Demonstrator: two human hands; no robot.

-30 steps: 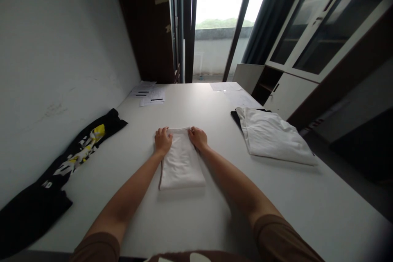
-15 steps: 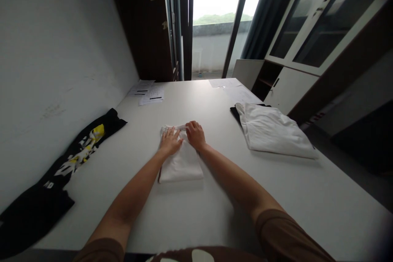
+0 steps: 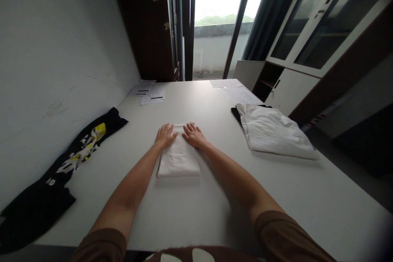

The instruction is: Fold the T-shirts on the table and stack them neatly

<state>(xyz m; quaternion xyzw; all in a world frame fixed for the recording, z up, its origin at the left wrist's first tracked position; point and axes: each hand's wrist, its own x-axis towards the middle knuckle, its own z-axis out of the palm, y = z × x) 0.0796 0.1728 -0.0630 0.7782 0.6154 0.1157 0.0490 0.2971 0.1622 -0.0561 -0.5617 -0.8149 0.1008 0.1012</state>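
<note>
Hands [image 3: 165, 136] [image 3: 194, 135] on cloth [image 3: 179, 159] — by far edge

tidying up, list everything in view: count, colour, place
table: one, white, centre
folded cloth: one, white, centre
folded garment: one, white, table's right
black cloth: one, black, beneath garment
patterned garment: one, mostly black, left
papers: several, white, table's far end
wall: one, grey, left
window: one, clear, ahead
curtain: one, dark, beside window
panel: one, brown, far left
cabinet: one, white, far right
arms: two, brown-sleeved, foreground
left fingers, right fingers: two sets, on cloth
</note>
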